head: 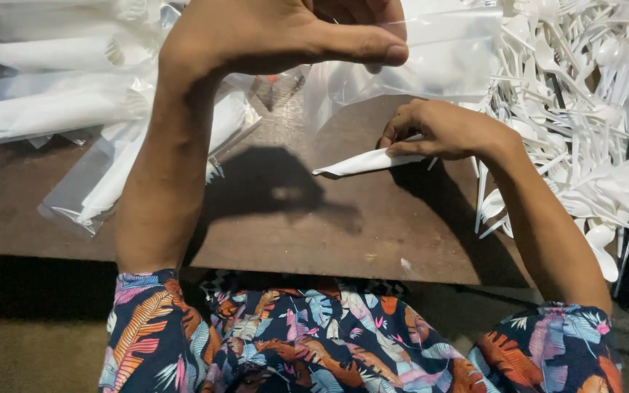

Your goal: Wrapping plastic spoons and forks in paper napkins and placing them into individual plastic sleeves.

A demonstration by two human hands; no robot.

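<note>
Left hand (pixel 285 33) is raised above the brown tabletop (pixel 293 218), thumb and fingers pinched on the edge of a clear plastic bag (pixel 431 62) — the bag hangs open-mouthed and its contents cannot be made out. Right hand (pixel 445 131) rests low on the tabletop, fingers closed on one end of a rolled white napkin (pixel 365 163), which lies slanted just below the bag. At the left lie sealed clear packets (pixel 52 109), each holding a white roll. At the right — a loose heap of white plastic cutlery (pixel 584 109).
</note>
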